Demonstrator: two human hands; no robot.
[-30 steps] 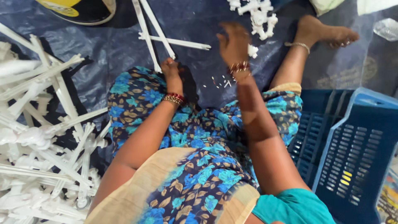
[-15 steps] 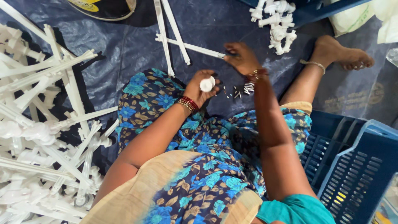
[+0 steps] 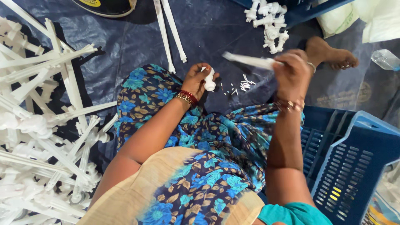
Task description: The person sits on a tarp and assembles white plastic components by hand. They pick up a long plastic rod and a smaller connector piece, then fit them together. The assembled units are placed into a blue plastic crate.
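- White plastic is what we handle: our left hand (image 3: 196, 80) is curled around a small white plastic piece (image 3: 209, 80), thumb and fingers pinching it upright just above our knee.
- Half a second ago that hand sat lower on the lap with a rounder-looking white bit showing in it; now it is raised a little and turned, so the piece shows side-on.
- Our right hand (image 3: 293, 71) is closed around the end of a long white plastic strip (image 3: 248, 61), which juts out to the left, blurred, well clear of the floor.
- Earlier that hand was down at the dark blue tarp (image 3: 216, 29), on a strip lying flat there; now the strip is lifted and angled in the air, apart from the left hand's piece.
- Between the two hands, tiny white offcuts (image 3: 239, 85) lie scattered on the tarp just beyond the floral cloth (image 3: 216, 133) over our lap.
- Two more long white strips (image 3: 168, 33) lie side by side on the tarp ahead of the left hand.
- A tangled heap of white plastic frames (image 3: 41, 125) fills the left side.
- A cluster of small white parts (image 3: 268, 21) lies far ahead, near our bare foot (image 3: 331, 54).
- A blue slotted crate (image 3: 354, 166) stands just beside our right arm.
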